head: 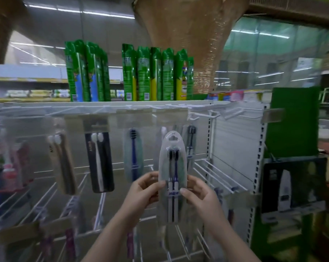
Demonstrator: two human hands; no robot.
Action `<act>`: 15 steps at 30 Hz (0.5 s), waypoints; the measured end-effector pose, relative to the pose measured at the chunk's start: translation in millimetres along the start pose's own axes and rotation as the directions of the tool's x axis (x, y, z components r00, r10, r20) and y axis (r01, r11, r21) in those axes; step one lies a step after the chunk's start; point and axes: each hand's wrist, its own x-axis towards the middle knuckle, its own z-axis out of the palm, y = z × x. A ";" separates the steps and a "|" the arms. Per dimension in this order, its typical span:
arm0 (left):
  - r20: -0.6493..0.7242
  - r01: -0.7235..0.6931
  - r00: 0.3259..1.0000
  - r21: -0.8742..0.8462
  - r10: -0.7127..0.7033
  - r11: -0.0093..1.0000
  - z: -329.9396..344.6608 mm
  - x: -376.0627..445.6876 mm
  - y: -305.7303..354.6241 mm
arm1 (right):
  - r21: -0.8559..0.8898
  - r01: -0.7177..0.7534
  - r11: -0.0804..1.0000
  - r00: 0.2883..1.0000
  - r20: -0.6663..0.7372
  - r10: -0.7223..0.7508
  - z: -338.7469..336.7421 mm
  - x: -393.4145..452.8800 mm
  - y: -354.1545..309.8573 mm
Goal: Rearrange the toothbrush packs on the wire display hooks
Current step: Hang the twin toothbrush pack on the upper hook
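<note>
I hold a clear blister toothbrush pack (172,163) upright in front of the display, with two dark-headed brushes inside and its hang hole at the top. My left hand (142,190) grips its left edge and my right hand (199,195) grips its right edge, both near the pack's middle. Behind it, other packs hang on the upper row of white wire hooks: a black pack (100,159), a tan pack (62,163), a pale green pack with a blue brush (133,154) and a grey pack (190,146). Bare wire hooks (203,115) stick out at the upper right.
Green spray cans (150,74) stand on the shelf above the hooks. A lower row of wire hooks (216,178) juts toward me at hand height, with more packs below. A green display board (294,121) and boxed goods (292,190) stand at the right.
</note>
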 end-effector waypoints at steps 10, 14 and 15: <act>-0.006 -0.028 1.000 0.054 0.028 0.998 74.8 57.1 0.8 | -0.032 0.055 0.998 0.996 -0.073 -0.057 -76.3 45.6 -2.1; -0.034 -0.052 0.998 0.112 0.056 0.992 83.3 70.4 4.7 | -0.060 0.079 0.995 0.996 -0.039 -0.082 -85.0 62.8 -4.1; -0.044 -0.050 0.998 0.115 0.055 0.992 84.4 72.9 4.8 | -0.055 0.086 0.995 0.996 -0.035 -0.088 -86.3 65.9 -4.7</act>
